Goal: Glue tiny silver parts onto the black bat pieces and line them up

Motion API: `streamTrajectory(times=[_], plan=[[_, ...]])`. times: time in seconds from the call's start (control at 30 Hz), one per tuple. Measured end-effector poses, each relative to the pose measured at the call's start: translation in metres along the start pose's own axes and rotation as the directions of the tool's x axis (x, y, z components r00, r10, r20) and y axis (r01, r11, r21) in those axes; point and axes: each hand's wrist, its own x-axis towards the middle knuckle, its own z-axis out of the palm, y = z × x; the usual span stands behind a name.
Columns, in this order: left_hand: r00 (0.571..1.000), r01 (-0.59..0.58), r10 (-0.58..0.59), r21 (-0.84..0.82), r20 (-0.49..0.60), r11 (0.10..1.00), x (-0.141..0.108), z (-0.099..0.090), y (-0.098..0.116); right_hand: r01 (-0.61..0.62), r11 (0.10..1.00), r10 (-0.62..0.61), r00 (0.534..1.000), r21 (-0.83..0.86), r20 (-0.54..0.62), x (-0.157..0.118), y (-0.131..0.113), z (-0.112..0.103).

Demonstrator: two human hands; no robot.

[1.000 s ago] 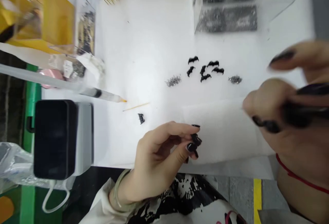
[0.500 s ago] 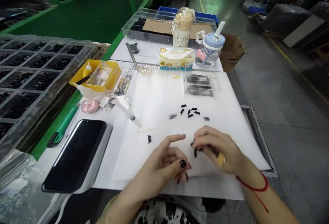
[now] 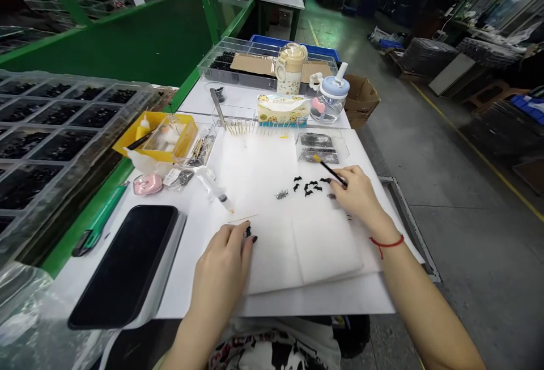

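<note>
One black stick [image 3: 330, 170], slanting, yellow tip [image 3: 317, 158] forward-left

Seven black pieces [image 3: 318, 189], two silvery heaps [image 3: 281, 194]

You have two hands in frame, left hand [image 3: 223, 259] and right hand [image 3: 357, 191]. The seven lie just right of the frame's centre; one more dark piece [image 3: 249, 232], partly hidden, shows at lower centre. You count one yellow-tipped stick [image 3: 329, 170], one syringe [image 3: 220, 194], one phone [image 3: 127, 268] at lower left, and at upper centre two drinking bottles [image 3: 290, 78] and one tissue box [image 3: 281, 112].
</note>
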Motion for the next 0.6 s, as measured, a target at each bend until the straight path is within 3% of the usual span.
streamTrajectory(times=[0.2,0.33,0.47,0.6], plan=[[0.999,0.026,-0.027,0.041,0.026,0.999,0.004,-0.001,0.000,0.009,0.955,0.013,0.997,0.296,-0.073,-0.014,0.014,-0.039],[0.999,0.036,-0.038,0.070,0.032,0.997,0.001,-0.003,0.002,-0.103,0.916,0.139,0.988,0.388,-0.068,-0.023,0.030,-0.035],[0.997,-0.072,0.074,0.075,-0.021,0.995,0.002,-0.003,0.002,-0.211,0.900,0.219,0.975,0.380,0.023,-0.030,0.038,-0.029],[0.987,-0.150,0.147,-0.038,-0.063,0.988,0.003,-0.009,0.010,-0.254,0.887,0.242,0.967,0.386,0.081,-0.033,0.033,-0.040]])
